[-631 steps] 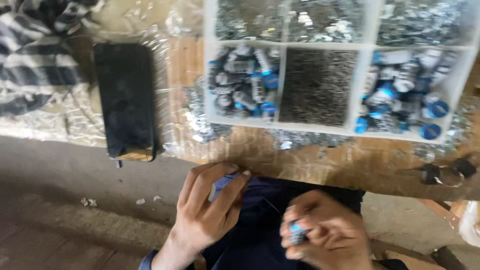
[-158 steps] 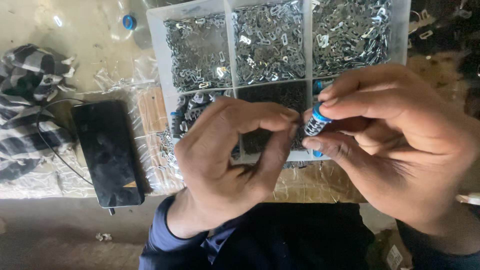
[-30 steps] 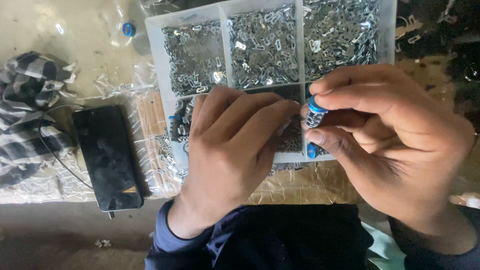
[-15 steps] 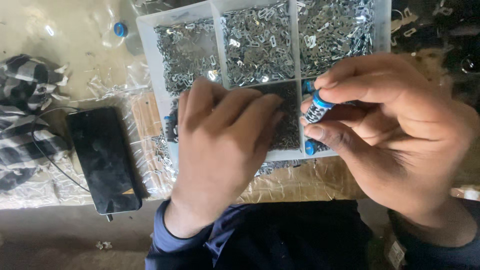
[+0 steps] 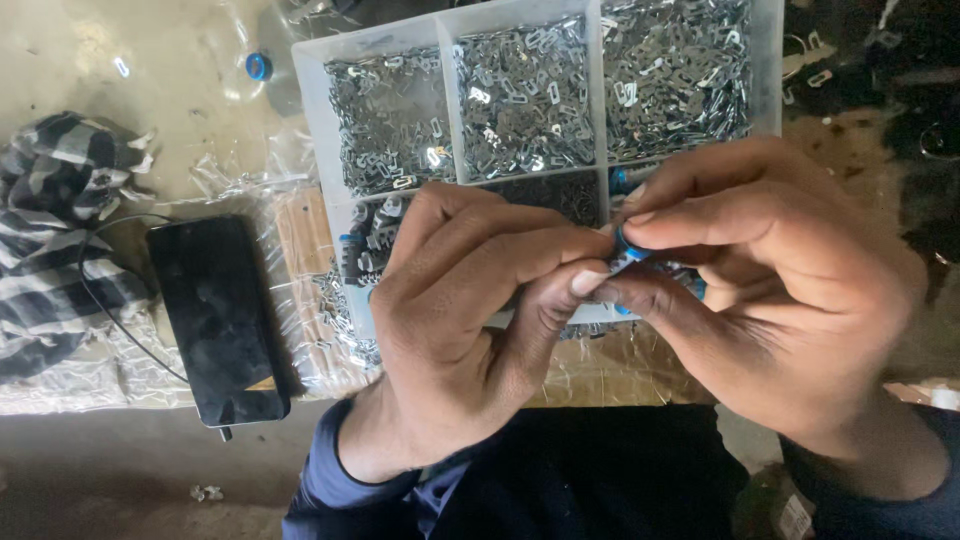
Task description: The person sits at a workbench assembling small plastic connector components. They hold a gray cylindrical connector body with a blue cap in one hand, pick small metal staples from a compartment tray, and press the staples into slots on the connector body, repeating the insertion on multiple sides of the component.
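Observation:
My right hand point(image 5: 790, 290) pinches a small blue-and-silver part point(image 5: 629, 252) between thumb and fingers. My left hand point(image 5: 470, 310) curls in against it, with thumb and forefinger tips touching the same part; I cannot see if they hold a separate piece. Both hands hover over the near edge of a clear plastic compartment tray point(image 5: 312, 110). The tray's far compartments are full of small silver metal clips point(image 5: 520, 100). A near compartment holds more blue-and-silver parts point(image 5: 365, 240), mostly hidden by my hands.
A black phone point(image 5: 215, 320) with a thin cable lies left of the tray on crinkled clear plastic. A black-and-white checked cloth point(image 5: 55, 240) sits at the far left. A blue cap point(image 5: 258, 66) lies beyond the tray. Loose clips are scattered at the tray's near edge.
My left hand has curled from lying flat over the tray to meeting the part at its fingertips. My right hand keeps its hold on the part. The view shifted slightly.

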The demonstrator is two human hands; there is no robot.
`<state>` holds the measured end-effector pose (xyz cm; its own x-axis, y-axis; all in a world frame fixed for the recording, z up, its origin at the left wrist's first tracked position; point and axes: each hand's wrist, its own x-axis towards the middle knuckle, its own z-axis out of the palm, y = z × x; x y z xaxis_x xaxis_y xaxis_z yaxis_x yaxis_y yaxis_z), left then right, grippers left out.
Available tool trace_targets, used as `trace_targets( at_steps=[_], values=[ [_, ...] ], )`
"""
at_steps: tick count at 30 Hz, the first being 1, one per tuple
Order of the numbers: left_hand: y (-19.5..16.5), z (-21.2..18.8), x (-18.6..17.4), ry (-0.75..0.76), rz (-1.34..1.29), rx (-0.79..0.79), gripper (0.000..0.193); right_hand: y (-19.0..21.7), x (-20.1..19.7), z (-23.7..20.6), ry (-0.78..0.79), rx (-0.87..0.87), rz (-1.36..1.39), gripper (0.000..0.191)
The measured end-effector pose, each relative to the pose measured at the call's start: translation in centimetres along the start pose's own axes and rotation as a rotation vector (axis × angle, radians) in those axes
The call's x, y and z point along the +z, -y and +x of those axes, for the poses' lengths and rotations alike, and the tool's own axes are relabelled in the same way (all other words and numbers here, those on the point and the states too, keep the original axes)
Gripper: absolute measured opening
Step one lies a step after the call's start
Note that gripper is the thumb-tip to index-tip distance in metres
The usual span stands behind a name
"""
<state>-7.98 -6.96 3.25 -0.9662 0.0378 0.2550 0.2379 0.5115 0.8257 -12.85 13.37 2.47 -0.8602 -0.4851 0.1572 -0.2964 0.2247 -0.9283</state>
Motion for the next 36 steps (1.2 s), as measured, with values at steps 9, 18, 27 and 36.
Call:
trace_targets(
  at_steps=[9,18,27,36],
  values=[
    [0.6,-0.3,0.6,-0.008,0.046,0.043,0.014,-0.5,-0.1,-0.4,0.016,0.029,-0.111,0.022],
    [0.7,1.3,-0.7,-0.016,0.218,0.009,0.012,-0.4,0.3,1.4,0.071,-0.057,0.275,0.026],
    [0.5,0.7,0.1,0.079,0.225,0.071,0.015,0.2,-0.1,0.6,-0.041,0.067,0.111,0.034],
    [0.3,-0.3,0.1,-0.074,-0.125,-0.039,0.02,0.2,-0.1,0.4,0.021,0.033,-0.005,0.029]
  ],
)
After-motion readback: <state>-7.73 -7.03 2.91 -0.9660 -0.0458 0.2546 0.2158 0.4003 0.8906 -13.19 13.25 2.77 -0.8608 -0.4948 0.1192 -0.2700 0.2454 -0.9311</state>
